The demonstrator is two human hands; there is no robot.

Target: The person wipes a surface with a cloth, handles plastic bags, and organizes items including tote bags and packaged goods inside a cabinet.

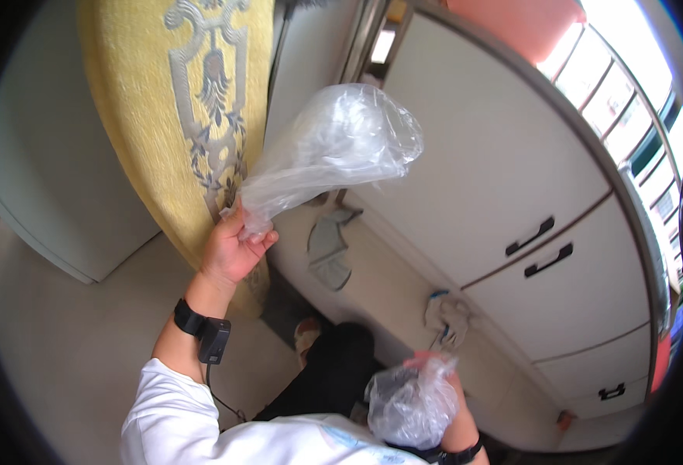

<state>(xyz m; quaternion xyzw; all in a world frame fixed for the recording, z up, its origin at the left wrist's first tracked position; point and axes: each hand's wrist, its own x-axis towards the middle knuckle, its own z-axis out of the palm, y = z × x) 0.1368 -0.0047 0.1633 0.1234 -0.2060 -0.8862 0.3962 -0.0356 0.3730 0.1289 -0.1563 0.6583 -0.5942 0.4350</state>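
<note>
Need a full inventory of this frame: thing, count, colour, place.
Upper plastic bag: 1, clear, gripped by left hand
Lower plastic bag: 1, clear, crumpled, in right hand
Patterned panel: 1, yellow and grey, upper left
Large unit: 1, pale grey, far left
Cabinet fronts: several, whitish, right
Handles: at least 3, black, on cabinet fronts
Flat piece: 1, grey-green, floor, centre
Crumpled cloth: 1, whitish and blue, floor
Bulky item: 1, salmon, top right, cut off
Wristbands: 2, black, both wrists
Shirt: 1, white, bottom
Trousers: black, bottom centre
Hands: 2, bare; left, right partly hidden
</note>
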